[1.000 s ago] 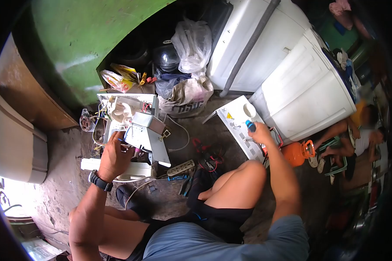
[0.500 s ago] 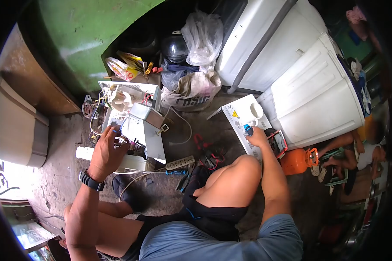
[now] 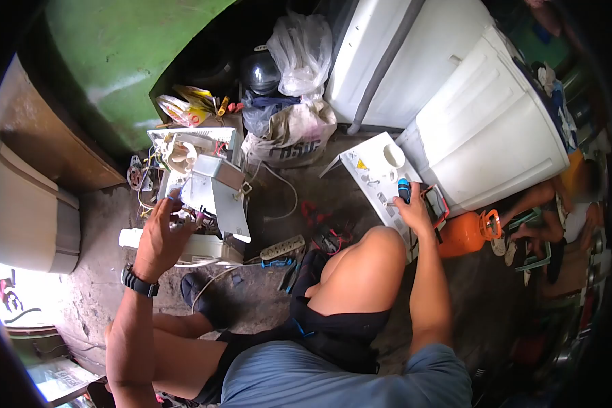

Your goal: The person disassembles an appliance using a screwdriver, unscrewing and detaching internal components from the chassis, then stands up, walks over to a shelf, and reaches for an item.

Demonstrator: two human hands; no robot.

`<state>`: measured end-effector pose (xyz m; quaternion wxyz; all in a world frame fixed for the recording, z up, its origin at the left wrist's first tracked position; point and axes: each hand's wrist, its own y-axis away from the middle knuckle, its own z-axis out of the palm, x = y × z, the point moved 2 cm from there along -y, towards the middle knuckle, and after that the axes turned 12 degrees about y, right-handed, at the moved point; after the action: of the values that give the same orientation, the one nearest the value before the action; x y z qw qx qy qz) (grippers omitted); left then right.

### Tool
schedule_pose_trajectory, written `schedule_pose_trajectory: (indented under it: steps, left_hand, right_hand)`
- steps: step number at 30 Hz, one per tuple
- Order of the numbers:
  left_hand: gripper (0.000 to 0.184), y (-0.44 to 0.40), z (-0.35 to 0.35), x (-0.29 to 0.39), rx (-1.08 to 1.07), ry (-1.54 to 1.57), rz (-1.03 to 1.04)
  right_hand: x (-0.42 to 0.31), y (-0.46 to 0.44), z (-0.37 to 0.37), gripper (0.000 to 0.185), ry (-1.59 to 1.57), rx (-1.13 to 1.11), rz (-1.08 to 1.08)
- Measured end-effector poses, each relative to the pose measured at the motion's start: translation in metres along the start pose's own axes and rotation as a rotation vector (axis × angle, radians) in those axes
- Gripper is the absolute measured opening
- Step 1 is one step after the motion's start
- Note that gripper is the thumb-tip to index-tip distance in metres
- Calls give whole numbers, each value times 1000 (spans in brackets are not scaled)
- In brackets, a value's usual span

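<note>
My left hand, with a dark watch on the wrist, is at the near side of an opened microwave oven. Its fingers curl in among the wires and inner parts; what they grip is hidden. My right hand is closed around a blue and black screwdriver, its handle pointing up. The hand is over the edge of a white metal panel with a yellow warning sticker. A white round part stands on that panel.
A power strip, a blue-handled tool and red cables lie on the floor by my feet. An orange gas cylinder stands right of my knee. White appliance casings and a filled sack are behind. Another person's legs show at right.
My right hand has moved right across the panel, and the screwdriver handle has turned more upright. My left hand stays at the microwave oven. The whole view has shifted slightly.
</note>
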<state>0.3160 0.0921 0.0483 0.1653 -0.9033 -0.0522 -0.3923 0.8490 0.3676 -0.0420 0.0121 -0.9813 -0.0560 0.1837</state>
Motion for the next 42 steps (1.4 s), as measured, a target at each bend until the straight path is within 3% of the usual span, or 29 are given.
schedule_pose_trajectory:
  steps: [1,2,5,8,13,19,21,25,28,29,30,31,32,33,35,36,37,40,42]
  left_hand:
    - [65,1,-3,2,-8,44,-36]
    - [66,4,-6,2,-9,87,-73]
    - [69,15,-15,-4,20,52,-97]
    - [67,28,-28,10,22,39,-75]
    - [62,93,-46,30,124,-59,-131]
    - [55,148,-69,58,56,-279,-238]
    - [52,143,-72,75,-48,-189,-280]
    - [47,130,-53,69,-30,-100,-202]
    - [30,126,-9,43,-318,140,-134]
    - [25,131,16,27,-333,179,47]
    - [22,135,43,19,-500,90,77]
    - [22,138,63,22,-598,-6,50]
    - [26,132,75,28,-857,150,-159]
    - [26,137,80,22,-831,161,-170]
    - [33,145,96,15,-752,300,61]
    - [33,141,97,11,-751,319,61]
    - [37,137,96,7,-738,345,36]
    - [43,126,99,-17,-716,374,-38]
    - [44,121,104,-30,-696,380,-117]
  right_hand:
    - [-10,17,-5,59,-194,-194,144]
    - [-18,32,-6,50,-253,-298,142]
    - [-31,69,21,47,-212,-317,-42]
    - [-43,99,68,45,-257,-401,-94]
    - [-67,148,135,42,-340,-534,-136]
    - [-76,183,167,38,-408,-612,-133]
    - [-80,190,173,37,-425,-641,-130]
    - [-76,194,176,34,-447,-715,-109]
    - [-72,184,177,33,-474,-782,-75]
    - [-69,177,176,32,-485,-802,-54]
    - [-62,169,170,32,-492,-811,-33]
    - [-53,153,165,31,-503,-815,-3]
    - [-40,136,156,30,-513,-813,23]
    - [-27,115,144,30,-527,-799,52]
    - [-7,69,109,29,-537,-727,71]
    - [-7,48,85,28,-514,-674,61]
    - [-16,32,58,28,-460,-619,45]
    - [-164,10,-37,39,-247,-499,-47]
    - [-265,4,-58,57,-334,-525,-300]
